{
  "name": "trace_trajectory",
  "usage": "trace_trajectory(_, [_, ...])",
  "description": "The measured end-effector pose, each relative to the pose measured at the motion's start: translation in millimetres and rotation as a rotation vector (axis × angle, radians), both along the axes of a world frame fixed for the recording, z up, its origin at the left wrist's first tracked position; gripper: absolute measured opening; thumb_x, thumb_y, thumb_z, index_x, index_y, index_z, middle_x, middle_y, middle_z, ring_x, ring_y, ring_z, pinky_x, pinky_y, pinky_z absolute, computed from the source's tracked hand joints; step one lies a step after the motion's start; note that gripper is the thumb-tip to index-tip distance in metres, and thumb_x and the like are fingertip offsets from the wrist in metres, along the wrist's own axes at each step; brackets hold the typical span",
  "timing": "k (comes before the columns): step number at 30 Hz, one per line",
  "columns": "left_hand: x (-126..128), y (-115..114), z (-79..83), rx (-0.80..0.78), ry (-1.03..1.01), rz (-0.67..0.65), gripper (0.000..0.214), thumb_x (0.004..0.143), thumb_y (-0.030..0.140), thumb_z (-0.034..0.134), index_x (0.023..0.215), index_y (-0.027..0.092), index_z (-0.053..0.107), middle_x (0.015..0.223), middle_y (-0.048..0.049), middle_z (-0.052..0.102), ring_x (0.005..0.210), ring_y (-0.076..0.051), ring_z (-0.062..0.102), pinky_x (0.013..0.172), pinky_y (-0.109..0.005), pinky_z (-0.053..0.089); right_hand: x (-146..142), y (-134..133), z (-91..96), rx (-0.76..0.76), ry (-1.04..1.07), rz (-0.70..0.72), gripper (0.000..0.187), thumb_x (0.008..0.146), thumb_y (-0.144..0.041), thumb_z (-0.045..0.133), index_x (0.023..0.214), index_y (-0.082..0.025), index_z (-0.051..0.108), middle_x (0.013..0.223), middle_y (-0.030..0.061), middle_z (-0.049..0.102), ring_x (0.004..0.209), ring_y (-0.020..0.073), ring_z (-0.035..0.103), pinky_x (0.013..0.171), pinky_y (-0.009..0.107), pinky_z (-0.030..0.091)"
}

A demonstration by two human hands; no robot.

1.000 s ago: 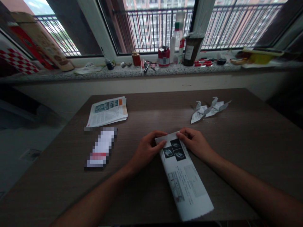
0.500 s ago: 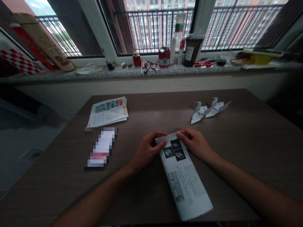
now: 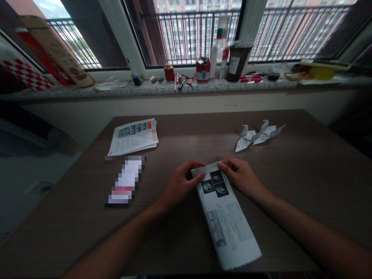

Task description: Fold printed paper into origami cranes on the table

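Note:
A folded strip of printed paper [image 3: 232, 228], with three dark pictures near its far end, slants across the table in front of me. My left hand [image 3: 184, 180] pinches its far left corner, thumb on top and fingers beneath or behind the edge. At the far right corner, my right hand [image 3: 240, 174] grips the same paper, its thumb on the upper face. The paper's near end is free, close to the table's front edge. Fingertips under the paper are hidden.
Left on the table [image 3: 180, 131] lie a stack of printed sheets [image 3: 133, 135] and a blurred-out phone [image 3: 126, 182]. Folded paper birds [image 3: 258, 136] stand at the back right. A red can [image 3: 202, 69], a bottle [image 3: 216, 54] and a dark cup [image 3: 236, 62] line the windowsill.
Both hands keep their hold on the paper, which lies practically as before. The whole view has shifted very slightly.

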State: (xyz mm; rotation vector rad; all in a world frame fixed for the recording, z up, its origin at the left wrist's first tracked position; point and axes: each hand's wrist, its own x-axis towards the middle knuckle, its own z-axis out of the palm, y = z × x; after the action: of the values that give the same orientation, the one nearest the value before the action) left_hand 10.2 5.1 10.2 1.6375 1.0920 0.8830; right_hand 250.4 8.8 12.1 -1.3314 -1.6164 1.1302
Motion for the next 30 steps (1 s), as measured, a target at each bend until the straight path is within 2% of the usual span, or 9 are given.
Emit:
trace_trajectory(13, [1.5,-0.7,6.0,-0.022,0.001,0.035,0.028,0.094,0.036,0.073,0.118,0.024,0.074,0.107,-0.0058,0.074,0.086,-0.02,0.068,0.074,-0.032,0.052,-1.1,-0.4,-1.4,0.017,-0.017,-0.033,0.032,0.095,-0.051,0.061,0.089,-0.021,0.072,0.074,0.0043,0.068,0.063,0.0185,0.06,0.055,0.031,0.044])
trace_trajectory(15, [2.3,-0.7,6.9,-0.09,-0.069,0.058,0.032,0.092,0.035,0.075,0.121,0.023,0.072,0.109,-0.0068,0.074,0.089,-0.021,0.069,0.076,-0.032,0.053,-1.1,-0.2,-0.7,0.047,-0.037,-0.054,0.033,0.095,-0.052,0.062,0.086,-0.021,0.071,0.073,0.004,0.067,0.063,0.0184,0.059,0.055,0.03,0.044])
trace_trajectory(18, [4.4,-0.6,6.0,-0.268,-0.276,0.083,0.039,0.091,0.036,0.077,0.125,0.019,0.069,0.11,-0.01,0.075,0.095,-0.024,0.071,0.082,-0.035,0.056,-0.3,0.2,-1.4,0.088,-0.041,-0.102,0.034,0.095,-0.053,0.062,0.085,-0.021,0.07,0.074,0.004,0.067,0.064,0.0181,0.058,0.056,0.03,0.043])
trace_trajectory(22, [7.1,0.2,1.1,-0.44,-0.487,0.063,0.035,0.091,0.042,0.077,0.11,0.013,0.074,0.106,-0.0135,0.076,0.092,-0.024,0.073,0.086,-0.037,0.057,1.0,0.3,-3.7,0.093,0.007,-0.15,0.035,0.094,-0.054,0.063,0.084,-0.021,0.068,0.071,0.0027,0.065,0.063,0.0179,0.057,0.055,0.029,0.041])
trace_trajectory(25, [7.3,1.0,-0.7,-0.476,-0.511,0.07,0.033,0.089,0.042,0.08,0.104,0.013,0.075,0.101,-0.0134,0.077,0.088,-0.024,0.074,0.084,-0.036,0.058,1.6,-0.2,-2.7,0.091,0.017,-0.164,0.035,0.094,-0.054,0.063,0.083,-0.02,0.068,0.07,0.0025,0.064,0.063,0.018,0.057,0.054,0.029,0.041])
trace_trajectory(30, [5.5,3.4,-1.3,-0.429,-0.478,0.097,0.03,0.089,0.041,0.08,0.101,0.014,0.078,0.099,-0.0128,0.078,0.088,-0.023,0.074,0.084,-0.036,0.058,3.2,-0.2,-0.3,0.097,-0.01,-0.158,0.034,0.094,-0.053,0.063,0.085,-0.02,0.068,0.074,0.0038,0.067,0.063,0.0184,0.058,0.055,0.03,0.043])
